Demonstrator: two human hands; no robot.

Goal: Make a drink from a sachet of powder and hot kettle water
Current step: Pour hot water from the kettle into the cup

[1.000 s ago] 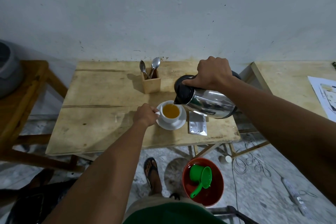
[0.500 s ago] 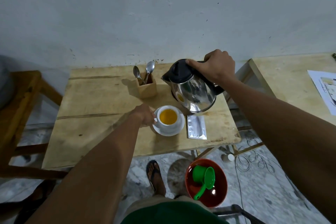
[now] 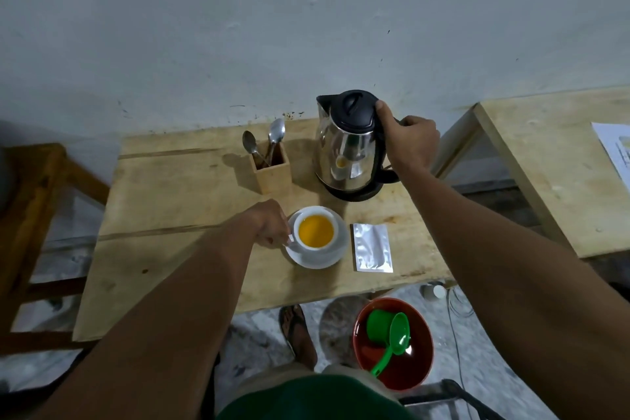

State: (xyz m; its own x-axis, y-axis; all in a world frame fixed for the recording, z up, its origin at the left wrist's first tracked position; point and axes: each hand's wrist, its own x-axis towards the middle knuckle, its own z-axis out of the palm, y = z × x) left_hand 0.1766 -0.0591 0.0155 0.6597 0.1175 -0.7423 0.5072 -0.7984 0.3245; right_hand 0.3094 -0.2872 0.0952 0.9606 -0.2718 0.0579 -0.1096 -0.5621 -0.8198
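So the small white ceramic cup (image 3: 315,232) sits on its white saucer (image 3: 318,257) near the front edge of the bare wooden table (image 3: 177,215), full almost to the rim with orange-yellow drink. My left hand (image 3: 269,227) is pinched on the little handle at the cup's left side. That's the only sane spot to hold it, since the walls are probably hot, and a cup this full will slosh if I lift it fast (thin ceramic too, so no knocking it on the saucer).

Just right of the saucer the flat silver foil sachet (image 3: 371,246) lies on the wood; light, crinkly stuff.

Further back, the shiny steel kettle with the black lid (image 3: 349,143) stands upright on its black base, and my right hand (image 3: 407,140) is wrapped around the handle, thumb against the lid. Feels like the heavy, hot item here, so handle only.

Left of it, a wooden box holder (image 3: 272,169) with two metal spoons (image 3: 276,136), which I reckon I need for stirring.
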